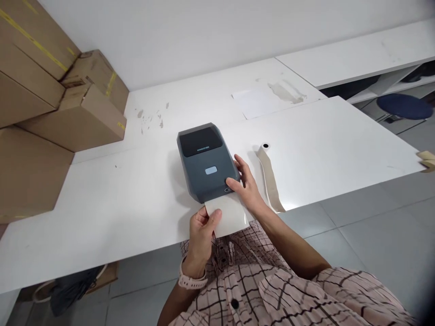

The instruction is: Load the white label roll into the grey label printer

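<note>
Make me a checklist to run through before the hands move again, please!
1. Left hand holding the paper: ok, thumb on top.
2. Right hand touching the printer: ok, at its near right corner.
3. Printer resting on the table: ok.
4. Paper all the way out of the printer: cannot tell; its far edge meets the printer's front.
5. Loose strip kept back from the table's edge: not ok, its end reaches it.

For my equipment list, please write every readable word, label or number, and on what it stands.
None reads clearly.
Blue lettering on the black panel of the dark grey machine: too small and blurred.
Pale mark near its front edge, by the right hand: too small.
Yellow tape on the cardboard boxes: any print is too small.
</note>
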A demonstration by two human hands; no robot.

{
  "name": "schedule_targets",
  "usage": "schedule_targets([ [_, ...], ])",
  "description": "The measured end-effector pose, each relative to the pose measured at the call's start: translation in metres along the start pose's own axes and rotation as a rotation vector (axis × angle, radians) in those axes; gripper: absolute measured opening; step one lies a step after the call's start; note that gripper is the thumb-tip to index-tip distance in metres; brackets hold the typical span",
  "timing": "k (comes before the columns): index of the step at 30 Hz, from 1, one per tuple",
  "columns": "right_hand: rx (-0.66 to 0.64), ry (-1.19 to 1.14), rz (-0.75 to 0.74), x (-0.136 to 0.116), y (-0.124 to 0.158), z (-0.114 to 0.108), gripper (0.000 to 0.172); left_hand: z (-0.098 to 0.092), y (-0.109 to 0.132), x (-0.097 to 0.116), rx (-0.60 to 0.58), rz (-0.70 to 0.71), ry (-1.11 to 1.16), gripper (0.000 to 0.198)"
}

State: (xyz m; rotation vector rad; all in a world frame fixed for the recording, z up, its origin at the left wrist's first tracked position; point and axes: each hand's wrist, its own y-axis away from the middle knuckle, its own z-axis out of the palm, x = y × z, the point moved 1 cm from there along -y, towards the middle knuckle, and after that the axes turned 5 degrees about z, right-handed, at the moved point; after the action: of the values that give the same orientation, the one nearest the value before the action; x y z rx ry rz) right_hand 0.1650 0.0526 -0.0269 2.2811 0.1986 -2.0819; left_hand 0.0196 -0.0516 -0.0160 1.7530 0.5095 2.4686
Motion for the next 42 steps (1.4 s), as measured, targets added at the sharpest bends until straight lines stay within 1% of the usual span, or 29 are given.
schedule_targets([
  [1, 0.050, 0.095, -0.098, -0.008, 0.002, -0.001, 0.074, -0.003, 0.001, 0.000, -0.006, 0.004, -0.057, 0.037],
  [3, 0.116, 0.325, -0.359, -0.025, 0.004, -0.001, 0.055, -0.013, 0.004, 0.000, 0.011, 0.057, -0.218, 0.038],
  [5, 0.087, 0.537, -0.618, -0.040, 0.006, 0.002, 0.048, -0.024, 0.005, 0.003, 0.084, 0.181, -0.372, 0.044],
  [6, 0.061, 0.622, -0.713, -0.046, 0.005, 0.004, 0.047, -0.030, 0.003, 0.007, 0.154, 0.266, -0.421, 0.045],
  [7, 0.045, 0.692, -0.780, -0.050, 0.004, 0.007, 0.046, -0.035, 0.001, 0.011, 0.239, 0.355, -0.452, 0.042],
  [9, 0.048, 0.792, -0.852, -0.055, 0.001, 0.013, 0.041, -0.040, -0.007, 0.021, 0.394, 0.517, -0.479, 0.031],
  [10, 0.055, 0.821, -0.864, -0.056, 0.000, 0.014, 0.037, -0.041, -0.012, 0.026, 0.434, 0.579, -0.490, 0.027],
  [11, 0.050, 0.834, -0.865, -0.057, -0.001, 0.016, 0.034, -0.040, -0.017, 0.029, 0.437, 0.621, -0.500, 0.028],
  [12, 0.033, 0.828, -0.856, -0.057, -0.001, 0.015, 0.031, -0.037, -0.021, 0.032, 0.400, 0.640, -0.503, 0.035],
  [14, -0.028, 0.760, -0.795, -0.053, 0.001, 0.011, 0.031, -0.029, -0.028, 0.032, 0.272, 0.612, -0.480, 0.053],
  [16, -0.056, 0.642, -0.687, -0.045, 0.007, 0.002, 0.040, -0.022, -0.029, 0.028, 0.174, 0.540, -0.429, 0.066],
  [17, -0.046, 0.581, -0.612, -0.039, 0.012, -0.002, 0.047, -0.019, -0.029, 0.025, 0.150, 0.507, -0.402, 0.069],
  [19, -0.008, 0.467, -0.430, -0.026, 0.020, -0.009, 0.061, -0.016, -0.028, 0.018, 0.140, 0.474, -0.373, 0.071],
  [21, 0.009, 0.363, -0.271, -0.015, 0.027, -0.011, 0.066, -0.016, -0.027, 0.013, 0.146, 0.478, -0.363, 0.072],
  [22, 0.003, 0.311, -0.222, -0.011, 0.030, -0.011, 0.067, -0.016, -0.026, 0.011, 0.152, 0.488, -0.363, 0.072],
  [23, -0.005, 0.264, -0.198, -0.009, 0.032, -0.010, 0.067, -0.016, -0.026, 0.009, 0.159, 0.500, -0.365, 0.072],
  [25, -0.011, 0.194, -0.196, -0.010, 0.032, -0.009, 0.067, -0.017, -0.026, 0.009, 0.178, 0.521, -0.374, 0.071],
  [28, -0.034, 0.177, -0.229, -0.023, 0.025, -0.013, 0.066, -0.020, -0.029, 0.020, 0.191, 0.591, -0.422, 0.068],
  [30, -0.061, 0.233, -0.291, -0.040, 0.011, -0.018, 0.066, -0.023, -0.038, 0.037, 0.171, 0.697, -0.447, 0.064],
  [32, -0.086, 0.314, -0.389, -0.061, -0.012, -0.021, 0.067, -0.026, -0.056, 0.059, 0.155, 0.827, -0.425, 0.056],
  [34, -0.100, 0.377, -0.477, -0.081, -0.043, -0.021, 0.071, -0.031, -0.081, 0.079, 0.203, 0.892, -0.379, 0.050],
  [36, -0.110, 0.406, -0.533, -0.098, -0.078, -0.016, 0.077, -0.036, -0.106, 0.090, 0.319, 0.850, -0.409, 0.047],
  [38, -0.123, 0.428, -0.570, -0.109, -0.113, -0.009, 0.080, -0.041, -0.123, 0.091, 0.411, 0.714, -0.510, 0.048],
  [39, -0.128, 0.444, -0.584, -0.113, -0.130, -0.006, 0.081, -0.043, -0.128, 0.088, 0.415, 0.640, -0.552, 0.050],
  [40, -0.132, 0.462, -0.594, -0.116, -0.146, -0.003, 0.082, -0.044, -0.130, 0.084, 0.392, 0.577, -0.585, 0.051],
  [42, -0.136, 0.489, -0.602, -0.120, -0.176, 0.002, 0.084, -0.045, -0.129, 0.076, 0.294, 0.497, -0.629, 0.057],
])
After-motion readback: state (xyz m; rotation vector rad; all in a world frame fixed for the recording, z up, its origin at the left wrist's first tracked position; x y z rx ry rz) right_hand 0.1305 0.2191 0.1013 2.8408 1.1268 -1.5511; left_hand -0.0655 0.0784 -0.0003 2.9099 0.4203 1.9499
